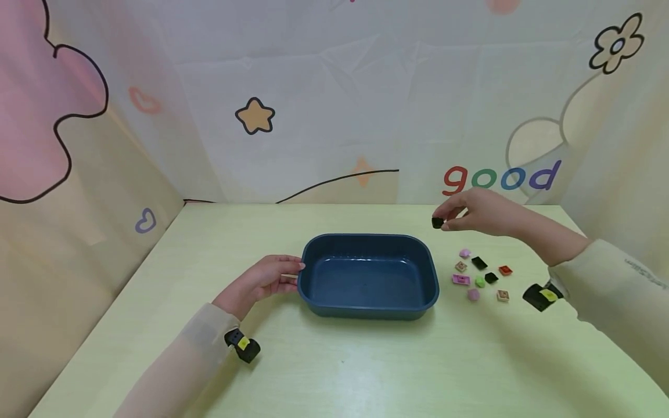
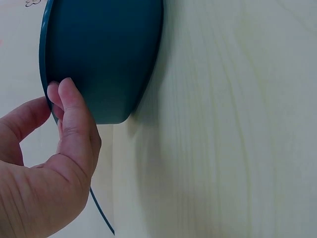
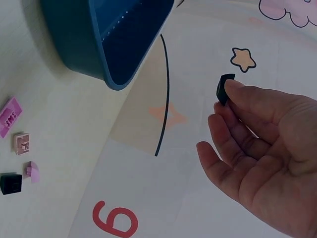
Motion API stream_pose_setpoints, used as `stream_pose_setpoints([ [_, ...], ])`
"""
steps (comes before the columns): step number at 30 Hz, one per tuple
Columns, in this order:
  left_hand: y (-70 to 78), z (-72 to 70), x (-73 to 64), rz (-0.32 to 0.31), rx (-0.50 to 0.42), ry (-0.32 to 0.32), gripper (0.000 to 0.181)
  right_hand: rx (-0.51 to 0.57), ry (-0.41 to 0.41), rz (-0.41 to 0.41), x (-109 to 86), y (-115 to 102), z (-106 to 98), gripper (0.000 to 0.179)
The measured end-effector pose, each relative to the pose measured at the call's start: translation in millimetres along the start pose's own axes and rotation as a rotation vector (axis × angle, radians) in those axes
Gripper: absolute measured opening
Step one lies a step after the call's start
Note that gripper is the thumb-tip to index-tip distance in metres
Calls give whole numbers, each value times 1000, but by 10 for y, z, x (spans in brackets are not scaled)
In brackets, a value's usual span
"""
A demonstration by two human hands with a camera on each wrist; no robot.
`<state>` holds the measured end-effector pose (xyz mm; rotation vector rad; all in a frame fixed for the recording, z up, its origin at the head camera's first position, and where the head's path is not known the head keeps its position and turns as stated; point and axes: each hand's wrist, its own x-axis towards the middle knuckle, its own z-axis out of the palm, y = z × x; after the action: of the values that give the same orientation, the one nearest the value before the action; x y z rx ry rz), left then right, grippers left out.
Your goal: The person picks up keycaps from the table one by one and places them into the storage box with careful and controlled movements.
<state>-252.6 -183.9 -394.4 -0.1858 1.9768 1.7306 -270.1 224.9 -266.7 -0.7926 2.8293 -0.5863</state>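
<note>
A dark blue rectangular basin [image 1: 368, 313] stands mid-table with nothing inside. At its left end my left hand [image 1: 269, 277] holds the rim; in the left wrist view, fingertips [image 2: 69, 89] lie against the outer wall just below the edge. Raised beyond the basin's right end, my right hand [image 1: 481, 212] pinches a small black keycap [image 3: 224, 89] between thumb and fingers. Below that hand, several loose keycaps lie on the table, among them a pink long one [image 1: 461, 280], a green one [image 1: 479, 282], a red one [image 1: 505, 270] and a black one [image 1: 479, 263].
The pale wood-grain table [image 1: 324, 371] runs back to a printed cloth backdrop [image 1: 313, 69], which also hangs along both sides. Each wrist wears a small black camera, such as the left one [image 1: 243, 343].
</note>
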Motion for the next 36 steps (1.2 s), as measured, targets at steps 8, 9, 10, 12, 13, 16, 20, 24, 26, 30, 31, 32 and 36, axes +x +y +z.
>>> stream_pose_setpoints([
  [8, 2, -5, -9, 2, -1, -2, 37, 10, 13, -40, 136, -97, 19, 28],
  [9, 4, -5, -7, 2, 0, 0, 37, 15, 12, -42, 148, -108, 22, 28],
  [10, 4, -5, -4, 1, 0, 1, 37, 16, 11, -43, 162, -119, 26, 28],
  [12, 9, -6, -3, 4, 1, -4, 38, 17, 9, -43, 186, -140, 33, 28],
  [13, 9, -7, -1, 5, 1, -9, 39, 16, 8, -43, 199, -151, 37, 28],
  [16, 7, -1, -2, 3, -2, -8, 39, 16, 5, -45, 236, -177, 50, 27],
  [20, 8, 3, -9, 2, 1, -9, 39, 20, 0, -53, 280, -211, 70, 27],
  [24, 32, 4, -27, 1, 5, -8, 39, 15, -1, -61, 326, -255, 79, 28],
  [26, 46, 1, -37, 3, 9, -8, 38, 12, -2, -63, 354, -278, 75, 28],
  [30, 55, -8, -36, 4, 13, -5, 38, 11, -8, -60, 418, -319, 82, 28],
  [31, 55, -7, -31, 2, 10, -3, 38, 15, -9, -60, 430, -326, 89, 28],
  [32, 54, -10, -30, 3, 9, -5, 38, 19, -12, -60, 441, -334, 98, 28],
  [36, 32, -1, -24, 5, 6, -15, 37, 34, -19, -71, 484, -369, 157, 28],
])
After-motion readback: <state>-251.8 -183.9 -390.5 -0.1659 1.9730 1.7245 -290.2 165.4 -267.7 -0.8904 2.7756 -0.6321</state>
